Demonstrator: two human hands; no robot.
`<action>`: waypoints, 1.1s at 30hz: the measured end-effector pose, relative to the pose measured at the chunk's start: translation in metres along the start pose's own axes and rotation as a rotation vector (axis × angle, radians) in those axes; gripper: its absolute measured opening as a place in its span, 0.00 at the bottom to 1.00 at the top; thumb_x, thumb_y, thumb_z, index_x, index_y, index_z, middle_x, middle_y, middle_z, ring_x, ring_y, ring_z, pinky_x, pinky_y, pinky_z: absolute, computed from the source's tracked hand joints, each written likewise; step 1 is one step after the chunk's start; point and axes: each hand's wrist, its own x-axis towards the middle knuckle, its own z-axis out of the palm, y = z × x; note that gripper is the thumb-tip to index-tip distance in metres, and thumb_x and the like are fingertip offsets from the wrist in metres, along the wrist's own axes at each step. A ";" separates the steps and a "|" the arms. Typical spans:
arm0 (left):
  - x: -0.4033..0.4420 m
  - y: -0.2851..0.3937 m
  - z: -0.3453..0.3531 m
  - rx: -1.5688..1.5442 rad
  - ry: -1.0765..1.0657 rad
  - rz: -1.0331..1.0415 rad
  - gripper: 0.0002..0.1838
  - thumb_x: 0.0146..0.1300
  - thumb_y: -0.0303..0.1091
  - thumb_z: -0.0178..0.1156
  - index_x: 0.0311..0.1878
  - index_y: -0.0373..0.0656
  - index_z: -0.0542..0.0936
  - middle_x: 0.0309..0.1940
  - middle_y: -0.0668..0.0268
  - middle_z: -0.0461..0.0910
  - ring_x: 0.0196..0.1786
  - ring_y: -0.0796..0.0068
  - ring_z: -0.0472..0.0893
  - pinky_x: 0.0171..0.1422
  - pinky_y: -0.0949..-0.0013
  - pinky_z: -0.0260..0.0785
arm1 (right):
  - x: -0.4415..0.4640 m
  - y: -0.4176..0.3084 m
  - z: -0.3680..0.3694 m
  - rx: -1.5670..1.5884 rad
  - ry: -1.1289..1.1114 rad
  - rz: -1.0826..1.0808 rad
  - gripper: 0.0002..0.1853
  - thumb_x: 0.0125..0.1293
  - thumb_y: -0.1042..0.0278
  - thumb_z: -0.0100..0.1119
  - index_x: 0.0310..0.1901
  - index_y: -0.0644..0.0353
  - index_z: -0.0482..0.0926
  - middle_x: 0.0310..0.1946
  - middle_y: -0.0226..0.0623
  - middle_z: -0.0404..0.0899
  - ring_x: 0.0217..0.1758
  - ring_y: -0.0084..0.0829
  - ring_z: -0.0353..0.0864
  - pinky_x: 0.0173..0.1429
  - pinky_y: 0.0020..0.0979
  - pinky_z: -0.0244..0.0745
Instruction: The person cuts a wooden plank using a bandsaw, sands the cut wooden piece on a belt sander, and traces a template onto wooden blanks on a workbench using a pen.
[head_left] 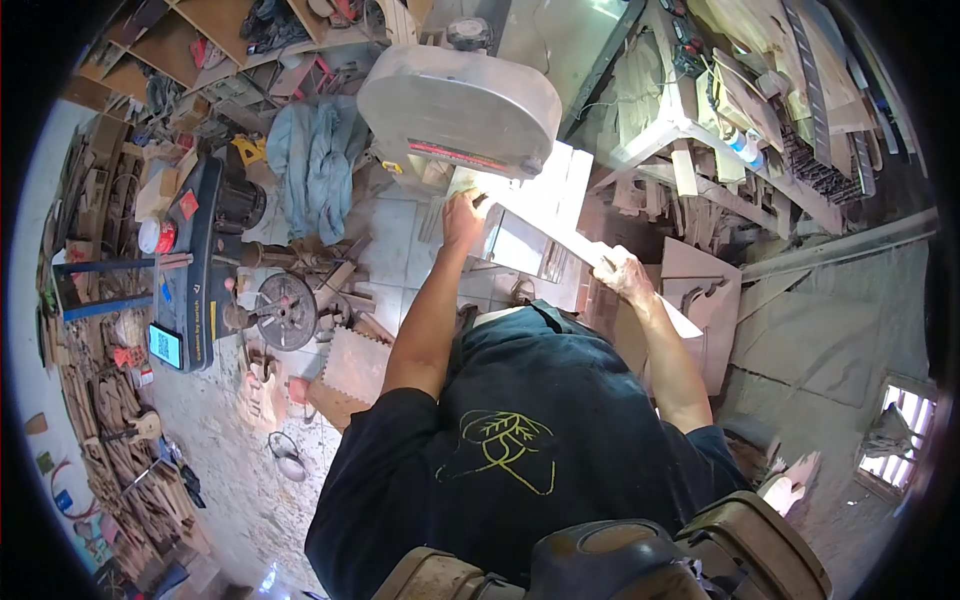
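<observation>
A long, narrow wooden board (pixel 555 232) lies slantwise at the bright table (pixel 562 180) of a band saw (pixel 460 105). My left hand (pixel 464 216) is closed on the board's far end, just below the saw's rounded grey upper housing. Farther along, my right hand (pixel 622 272) grips the board's near part, fingers over its edge. The board's pale tail end (pixel 678 318) sticks out past my right wrist. Glare washes out much of the table, and I cannot make out the blade.
Left of me stand a dark machine (pixel 205 270) with a phone (pixel 165 346) on it and a spoked handwheel (pixel 287 312). Blue-grey cloth (pixel 318 165) hangs behind. A timber rack (pixel 690 130) fills the back right; a leaning panel (pixel 697 300) is at right.
</observation>
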 end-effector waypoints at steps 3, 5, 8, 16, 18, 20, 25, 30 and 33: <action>0.002 -0.004 0.001 -0.001 0.023 0.083 0.16 0.62 0.44 0.67 0.44 0.41 0.87 0.40 0.51 0.87 0.45 0.47 0.85 0.51 0.54 0.75 | 0.002 -0.002 -0.002 0.003 0.003 -0.010 0.23 0.60 0.61 0.66 0.58 0.50 0.78 0.35 0.52 0.77 0.40 0.55 0.81 0.46 0.46 0.77; 0.003 -0.007 0.002 0.018 0.033 0.090 0.17 0.62 0.45 0.67 0.44 0.40 0.87 0.39 0.51 0.87 0.45 0.48 0.85 0.51 0.54 0.75 | 0.002 -0.005 -0.003 0.017 -0.004 -0.011 0.23 0.60 0.62 0.66 0.58 0.51 0.78 0.35 0.52 0.76 0.40 0.55 0.81 0.45 0.46 0.77; 0.003 -0.005 0.004 0.004 0.046 0.081 0.15 0.62 0.44 0.67 0.41 0.41 0.87 0.37 0.53 0.86 0.44 0.49 0.84 0.51 0.54 0.74 | 0.003 -0.010 -0.006 0.001 -0.013 -0.037 0.21 0.62 0.59 0.64 0.57 0.50 0.78 0.35 0.53 0.77 0.41 0.55 0.82 0.45 0.48 0.79; 0.005 0.000 0.000 0.004 0.060 0.060 0.15 0.62 0.44 0.68 0.39 0.41 0.87 0.34 0.53 0.85 0.41 0.49 0.83 0.49 0.55 0.73 | 0.004 -0.007 -0.003 -0.013 0.008 -0.055 0.21 0.62 0.59 0.64 0.57 0.51 0.78 0.35 0.53 0.78 0.41 0.55 0.83 0.45 0.48 0.79; 0.002 0.004 -0.002 0.021 0.085 0.071 0.15 0.62 0.44 0.68 0.39 0.41 0.87 0.34 0.53 0.85 0.41 0.49 0.83 0.48 0.55 0.73 | 0.004 -0.010 -0.004 0.001 0.000 -0.043 0.21 0.62 0.58 0.64 0.57 0.51 0.78 0.36 0.53 0.78 0.41 0.55 0.83 0.45 0.48 0.79; 0.005 0.001 -0.001 0.044 0.068 0.094 0.14 0.62 0.43 0.68 0.39 0.41 0.87 0.34 0.52 0.85 0.40 0.49 0.83 0.48 0.55 0.73 | 0.003 -0.012 -0.005 0.020 -0.016 -0.023 0.21 0.62 0.58 0.64 0.57 0.51 0.78 0.36 0.53 0.78 0.42 0.55 0.83 0.46 0.48 0.79; 0.005 0.004 -0.002 0.035 0.057 0.095 0.13 0.61 0.40 0.68 0.40 0.40 0.87 0.34 0.52 0.85 0.40 0.49 0.83 0.48 0.55 0.73 | 0.001 -0.008 -0.001 0.021 0.006 -0.010 0.21 0.62 0.58 0.65 0.56 0.51 0.78 0.36 0.54 0.78 0.42 0.56 0.83 0.46 0.48 0.79; 0.007 0.003 -0.002 0.011 0.066 0.102 0.12 0.60 0.38 0.69 0.42 0.41 0.87 0.35 0.53 0.86 0.41 0.50 0.84 0.48 0.56 0.74 | 0.001 -0.017 -0.004 0.016 -0.005 0.003 0.21 0.62 0.58 0.64 0.56 0.50 0.78 0.36 0.55 0.78 0.42 0.57 0.83 0.46 0.49 0.79; 0.006 0.012 -0.006 0.033 0.029 0.046 0.11 0.60 0.37 0.69 0.42 0.41 0.87 0.35 0.53 0.86 0.40 0.51 0.85 0.47 0.57 0.75 | 0.001 -0.018 -0.005 0.015 -0.005 0.000 0.21 0.62 0.57 0.63 0.56 0.49 0.78 0.36 0.55 0.78 0.42 0.57 0.83 0.46 0.49 0.79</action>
